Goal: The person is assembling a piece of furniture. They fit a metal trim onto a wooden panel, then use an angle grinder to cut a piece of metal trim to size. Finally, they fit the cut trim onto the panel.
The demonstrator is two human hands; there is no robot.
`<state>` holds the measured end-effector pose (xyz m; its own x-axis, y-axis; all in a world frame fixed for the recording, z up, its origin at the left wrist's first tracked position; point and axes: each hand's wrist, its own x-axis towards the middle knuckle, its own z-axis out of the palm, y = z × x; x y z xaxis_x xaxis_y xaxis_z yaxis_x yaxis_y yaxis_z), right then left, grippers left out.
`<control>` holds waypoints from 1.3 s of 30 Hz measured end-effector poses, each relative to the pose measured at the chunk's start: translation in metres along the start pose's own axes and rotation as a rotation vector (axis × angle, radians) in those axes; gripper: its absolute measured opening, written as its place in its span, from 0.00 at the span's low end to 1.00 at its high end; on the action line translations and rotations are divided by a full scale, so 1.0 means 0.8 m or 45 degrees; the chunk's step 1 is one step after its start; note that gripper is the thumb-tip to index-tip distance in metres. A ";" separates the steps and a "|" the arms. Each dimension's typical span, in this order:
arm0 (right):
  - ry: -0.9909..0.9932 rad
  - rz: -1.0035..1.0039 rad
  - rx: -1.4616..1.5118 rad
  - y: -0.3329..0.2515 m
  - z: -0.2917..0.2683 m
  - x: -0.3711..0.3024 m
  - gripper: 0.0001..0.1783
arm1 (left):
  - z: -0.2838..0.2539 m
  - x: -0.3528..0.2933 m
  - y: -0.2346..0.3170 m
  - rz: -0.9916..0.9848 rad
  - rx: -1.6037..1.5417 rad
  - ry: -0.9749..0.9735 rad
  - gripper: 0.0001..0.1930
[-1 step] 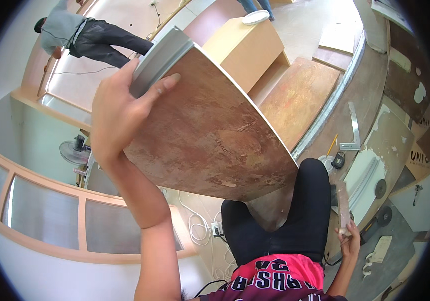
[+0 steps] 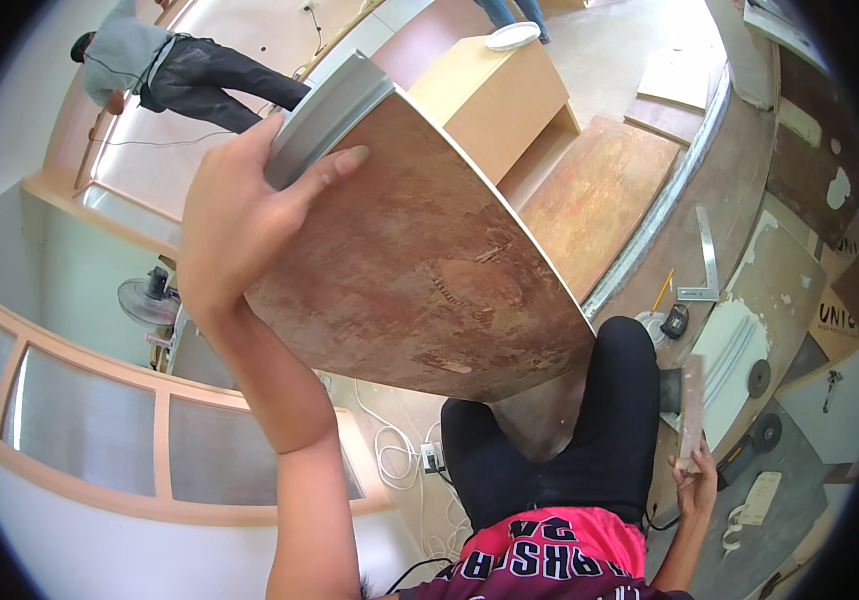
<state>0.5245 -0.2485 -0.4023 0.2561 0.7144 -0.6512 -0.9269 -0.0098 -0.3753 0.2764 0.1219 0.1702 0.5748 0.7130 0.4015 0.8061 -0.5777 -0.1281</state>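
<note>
A large panel [image 2: 419, 260] with a mottled brown face and a white edge leans across in front of me, its lower part against my legs. My left hand [image 2: 249, 190] grips its upper left corner, where a grey grooved strip [image 2: 324, 125] runs along the edge; the thumb presses on the brown face and the other fingers are hidden behind. Low on the right, beside my thigh, my right hand [image 2: 694, 485] pinches the lower end of a narrow, flat, pinkish strip [image 2: 690, 410], which stands nearly upright in this view.
A metal square [image 2: 706, 260], a pencil [image 2: 663, 290] and a tape measure [image 2: 676, 321] lie at right. Near them are an angle grinder [image 2: 749, 450] and a loose disc [image 2: 759, 378]. White cables [image 2: 389, 440] trail beside a wooden box [image 2: 499, 95]. Another person [image 2: 179, 75] bends over at far left.
The pinkish strip has tipped slightly to the right at its upper end. The panel's upper corner and my left hand have shifted slightly to the right.
</note>
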 end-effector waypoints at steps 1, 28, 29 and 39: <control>-0.023 -0.081 -0.002 0.004 0.011 -0.008 0.35 | -0.001 0.009 0.000 0.018 0.019 -0.106 0.25; -1.335 -1.102 -0.679 -0.205 0.618 -0.077 0.33 | -0.003 0.015 -0.011 0.114 -0.105 0.006 0.31; -1.421 -1.023 -0.788 -0.206 0.618 -0.077 0.32 | -0.002 0.014 -0.011 0.117 -0.079 0.016 0.31; -1.244 -1.034 -0.572 -0.188 0.618 -0.091 0.33 | -0.005 0.013 -0.010 0.106 -0.062 0.028 0.32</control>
<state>0.5095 0.0471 0.0279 0.2116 0.8281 0.5190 -0.3902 0.5585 -0.7320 0.2754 0.1320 0.1786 0.6358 0.6532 0.4112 0.7476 -0.6536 -0.1177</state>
